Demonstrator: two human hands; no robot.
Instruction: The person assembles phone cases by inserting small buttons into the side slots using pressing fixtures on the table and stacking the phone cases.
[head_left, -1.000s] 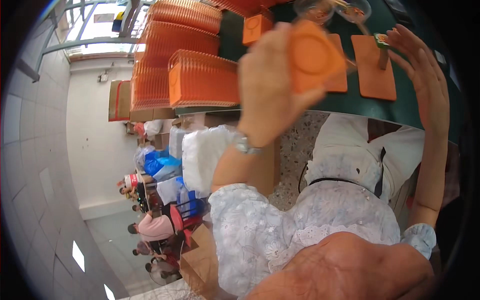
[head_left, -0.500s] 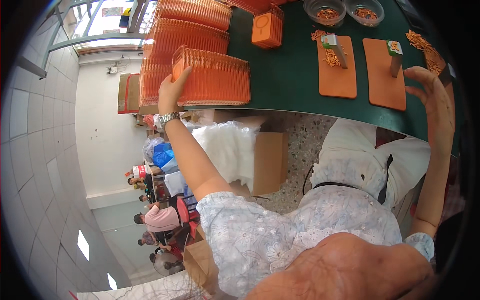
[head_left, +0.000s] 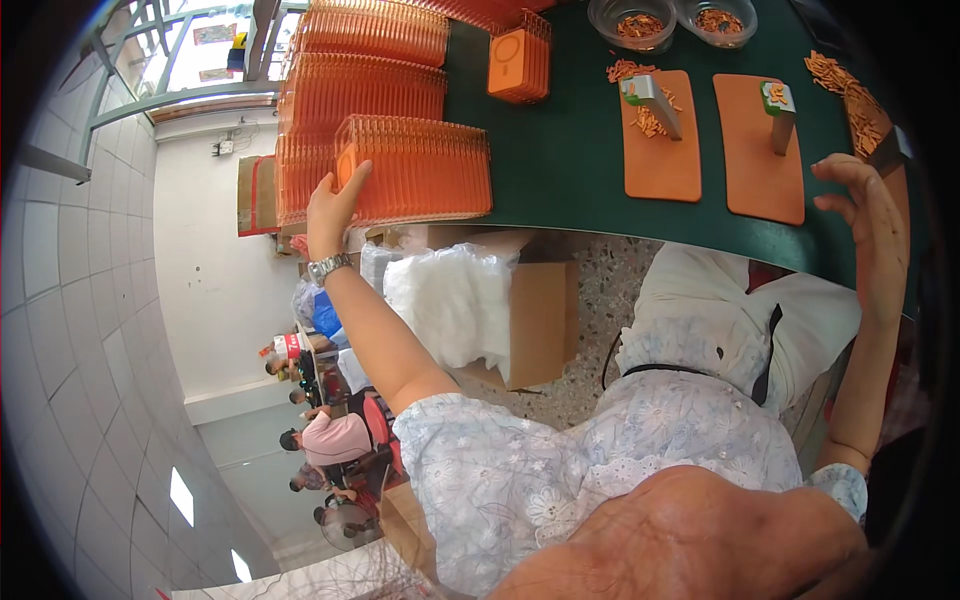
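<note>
My left hand (head_left: 333,207) grips the near-left end of a row of orange translucent phone cases (head_left: 425,175), which stand on edge, packed tightly. Thumb and fingers close about the end phone case (head_left: 347,165); part of the grip is hidden. My right hand (head_left: 868,215) is held over the table's right side with its fingers apart and bent, holding nothing. Nearest to it lies an orange flat pad (head_left: 760,185) with an upright metal block (head_left: 781,130) on it. A second orange pad (head_left: 662,170) carries a similar metal block (head_left: 660,105) among small orange pieces.
More rows of phone cases (head_left: 360,90) stand at the far left, with a smaller stack (head_left: 520,65) beside them. Two clear bowls (head_left: 632,25) hold small pieces at the back. Loose orange pieces (head_left: 830,75) lie far right. A carton (head_left: 543,325) with white bags stands below the green table (head_left: 560,170).
The end phone case, which stuck up slightly from the row, now sits in line with it. My left hand has stayed on it; my right hand remains apart from the pads. The whole view shifted slightly.
</note>
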